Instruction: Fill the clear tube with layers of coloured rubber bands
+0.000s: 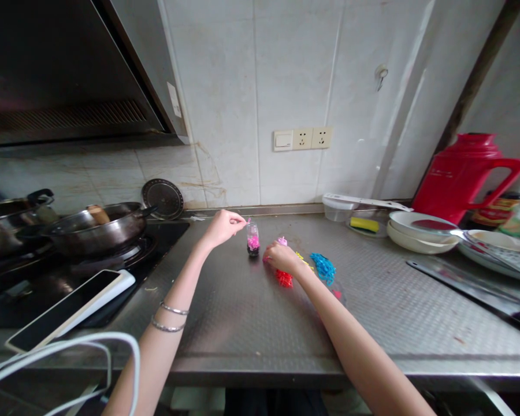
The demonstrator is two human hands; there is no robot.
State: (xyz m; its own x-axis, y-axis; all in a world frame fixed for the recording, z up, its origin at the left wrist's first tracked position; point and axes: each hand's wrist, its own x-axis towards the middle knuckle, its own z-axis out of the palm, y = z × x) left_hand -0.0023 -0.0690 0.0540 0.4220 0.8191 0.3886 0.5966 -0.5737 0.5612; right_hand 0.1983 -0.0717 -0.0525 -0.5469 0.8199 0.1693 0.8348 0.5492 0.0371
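Nearest my camera, a white cable (134, 358) loops at lower left, with a phone (65, 312) on a white body lying aslant behind it. Farther in, right of centre, I see small heaps on the steel counter (234, 323): red pieces (284, 279) and, beyond my right forearm, blue pieces (323, 268). My right hand (281, 257) bends down over the heaps, covering part of the yellow pieces (302, 260); I cannot tell whether it grasps any. Just left of it the small clear jar (253, 238) stands upright on the counter, long axis vertical, mouth up, dark at the bottom with pink above. My left hand (225, 226) has thumb and finger drawn together at the jar's top; I cannot tell whether the pink at their tips is a gripped piece. A knife (468, 292) and bowls (420, 242) lie right, a pan (99, 231) left, and a red thermos (459, 179) stands at far right.
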